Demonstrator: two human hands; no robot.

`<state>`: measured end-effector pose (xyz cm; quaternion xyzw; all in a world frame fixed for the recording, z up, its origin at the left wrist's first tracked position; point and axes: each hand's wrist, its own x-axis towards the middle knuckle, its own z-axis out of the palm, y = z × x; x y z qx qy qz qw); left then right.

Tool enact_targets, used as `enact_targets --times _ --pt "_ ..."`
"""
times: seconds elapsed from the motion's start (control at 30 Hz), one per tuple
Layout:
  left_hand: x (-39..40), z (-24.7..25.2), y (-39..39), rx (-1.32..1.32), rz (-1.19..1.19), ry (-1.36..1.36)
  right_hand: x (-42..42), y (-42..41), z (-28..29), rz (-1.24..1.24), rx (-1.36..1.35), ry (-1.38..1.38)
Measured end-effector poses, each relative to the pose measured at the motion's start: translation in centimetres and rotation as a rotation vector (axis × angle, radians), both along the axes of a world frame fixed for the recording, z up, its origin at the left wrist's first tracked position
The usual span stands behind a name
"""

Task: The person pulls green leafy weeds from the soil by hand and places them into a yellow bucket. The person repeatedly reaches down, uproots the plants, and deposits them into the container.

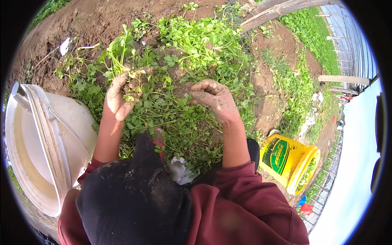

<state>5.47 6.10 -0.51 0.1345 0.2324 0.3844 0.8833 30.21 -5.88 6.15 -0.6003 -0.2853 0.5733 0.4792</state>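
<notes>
My left hand (117, 96), muddy, is closed around a small bunch of leafy green plants (122, 50), which looks like celery; its leaves point up and away from me. Yellowed stems and soil-covered bits hang by the fingers. My right hand (214, 98), also caked with soil, is raised to the right with fingers curled and thumb near the fingertips; nothing can be made out between them. Cut or pulled greens (171, 116) lie loosely on the ground beneath both hands. Beyond them is a brighter heap of leafy stalks (202, 39).
A large white plastic bucket (73, 119) with a metal handle stands at my left. A yellow bucket (278, 156) holding greens is at the right, tilted in view. Wooden poles (275, 13) cross the upper right. Bare soil (88, 18) lies ahead, and white scraps lie between my legs.
</notes>
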Motion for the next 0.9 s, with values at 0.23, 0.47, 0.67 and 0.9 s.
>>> enact_targets --times 0.23,0.47,0.67,0.9 --pt "1.5 0.3 -0.2 0.023 -0.184 0.147 13.3 -4.5 0.2 0.131 -0.704 -1.855" --pt "2.6 0.4 0.3 0.09 -0.206 0.109 12.1 8.5 -4.6 0.106 0.057 -1.946" --pt "4.0 2.1 1.1 0.098 -0.111 0.267 11.4 9.8 -2.5 0.434 0.196 -1.839" --pt "7.5 2.3 0.3 0.808 -0.501 0.721 2.0 5.5 0.2 0.796 0.225 -0.887"
